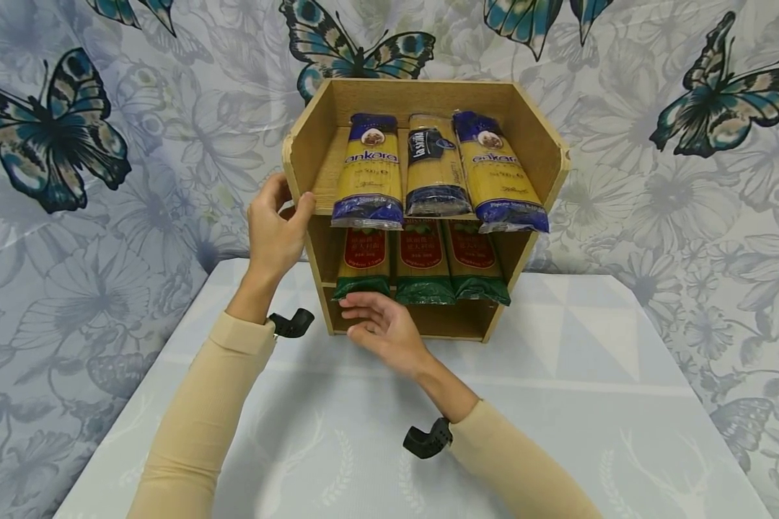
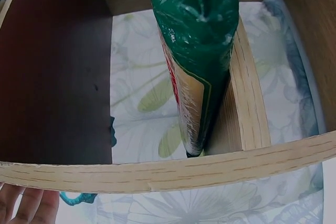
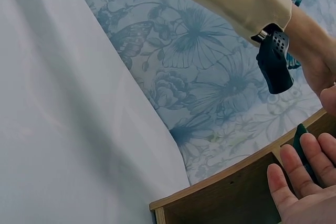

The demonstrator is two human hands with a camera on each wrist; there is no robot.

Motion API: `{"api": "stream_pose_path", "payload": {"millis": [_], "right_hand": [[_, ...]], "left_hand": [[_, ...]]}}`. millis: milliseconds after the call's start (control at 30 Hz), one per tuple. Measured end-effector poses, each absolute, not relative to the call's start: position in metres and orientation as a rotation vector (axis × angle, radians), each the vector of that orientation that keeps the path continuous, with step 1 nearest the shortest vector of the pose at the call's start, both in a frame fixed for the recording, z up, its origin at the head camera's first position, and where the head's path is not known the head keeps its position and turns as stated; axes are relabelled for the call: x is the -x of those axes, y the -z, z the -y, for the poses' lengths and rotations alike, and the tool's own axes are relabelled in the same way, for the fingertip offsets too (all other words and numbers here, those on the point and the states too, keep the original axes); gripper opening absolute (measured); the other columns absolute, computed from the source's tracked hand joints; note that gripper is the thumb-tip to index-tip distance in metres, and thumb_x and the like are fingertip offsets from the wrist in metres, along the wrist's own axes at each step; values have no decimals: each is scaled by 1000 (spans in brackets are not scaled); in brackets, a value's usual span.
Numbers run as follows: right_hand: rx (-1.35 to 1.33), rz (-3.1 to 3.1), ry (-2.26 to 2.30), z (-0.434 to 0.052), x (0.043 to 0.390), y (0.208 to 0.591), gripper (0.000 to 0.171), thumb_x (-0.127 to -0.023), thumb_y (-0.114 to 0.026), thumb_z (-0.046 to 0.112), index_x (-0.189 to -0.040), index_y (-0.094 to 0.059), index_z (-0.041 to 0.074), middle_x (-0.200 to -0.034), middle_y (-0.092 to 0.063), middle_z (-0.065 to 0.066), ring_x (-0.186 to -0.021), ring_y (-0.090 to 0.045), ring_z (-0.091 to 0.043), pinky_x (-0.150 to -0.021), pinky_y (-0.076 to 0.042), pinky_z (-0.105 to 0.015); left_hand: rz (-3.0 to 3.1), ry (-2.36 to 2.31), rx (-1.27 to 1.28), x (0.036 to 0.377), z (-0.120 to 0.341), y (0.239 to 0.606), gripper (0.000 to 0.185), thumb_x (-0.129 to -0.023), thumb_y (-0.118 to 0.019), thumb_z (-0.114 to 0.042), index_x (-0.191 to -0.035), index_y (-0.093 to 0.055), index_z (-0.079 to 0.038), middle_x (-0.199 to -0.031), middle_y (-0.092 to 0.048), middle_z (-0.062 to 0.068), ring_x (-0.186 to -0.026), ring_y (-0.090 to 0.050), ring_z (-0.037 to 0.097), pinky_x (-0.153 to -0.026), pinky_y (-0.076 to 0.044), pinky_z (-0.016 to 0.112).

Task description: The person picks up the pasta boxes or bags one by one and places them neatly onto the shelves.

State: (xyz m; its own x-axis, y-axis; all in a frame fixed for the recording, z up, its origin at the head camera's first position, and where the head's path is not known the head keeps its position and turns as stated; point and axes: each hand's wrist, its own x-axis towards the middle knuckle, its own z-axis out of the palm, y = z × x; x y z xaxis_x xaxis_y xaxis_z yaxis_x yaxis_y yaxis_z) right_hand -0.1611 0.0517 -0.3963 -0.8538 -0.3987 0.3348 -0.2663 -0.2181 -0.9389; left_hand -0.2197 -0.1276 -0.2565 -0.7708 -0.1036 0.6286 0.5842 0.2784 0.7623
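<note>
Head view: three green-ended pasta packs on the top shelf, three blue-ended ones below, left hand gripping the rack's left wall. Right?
Not quite: the shelves are swapped. The head view shows the blue-ended packs on the top shelf and the green-ended packs below. The left hand does grip the wooden rack at its left wall.

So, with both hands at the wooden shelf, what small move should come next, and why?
Probably the right hand should close its straight fingers on the leftmost green-ended pasta packet. It hovers open just below that packet's end, while the left hand grips the wooden shelf's left wall.
</note>
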Motion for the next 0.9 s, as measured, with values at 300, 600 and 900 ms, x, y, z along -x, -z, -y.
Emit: {"api": "stream_pose_path", "payload": {"millis": [300, 600, 900], "right_hand": [[826, -1859, 2268, -55, 155, 397, 49, -92, -62, -9, -139, -50, -10, -136, -54, -31, -123, -55, -44, -98, -52, -33], [822, -1840, 2258, -70, 149, 384, 52, -94, -65, -2, -141, -46, -12, -139, -52, -33, -122, -54, -51, -101, -51, -40], [653, -2010, 2209, -95, 137, 368, 50, -95, -66, -1, -140, -47, -11, -135, -57, -23, -120, -56, -49, -94, -55, -33]], "left_hand": [[1968, 1541, 428, 246, 138, 271, 32, -95, -59, 1, -126, -61, 10, -113, -67, 24, -103, -65, 21, -89, -56, 34], [2050, 1499, 457, 259, 150, 276, 35, -100, -61, -12, -132, -60, 2, -122, -66, 19, -116, -64, 23, -95, -55, 39], [2210, 1340, 435, 243, 162, 297, 47, -104, -61, -24, -142, -53, 2, -138, -60, 18, -126, -59, 31, -100, -51, 50]]}}
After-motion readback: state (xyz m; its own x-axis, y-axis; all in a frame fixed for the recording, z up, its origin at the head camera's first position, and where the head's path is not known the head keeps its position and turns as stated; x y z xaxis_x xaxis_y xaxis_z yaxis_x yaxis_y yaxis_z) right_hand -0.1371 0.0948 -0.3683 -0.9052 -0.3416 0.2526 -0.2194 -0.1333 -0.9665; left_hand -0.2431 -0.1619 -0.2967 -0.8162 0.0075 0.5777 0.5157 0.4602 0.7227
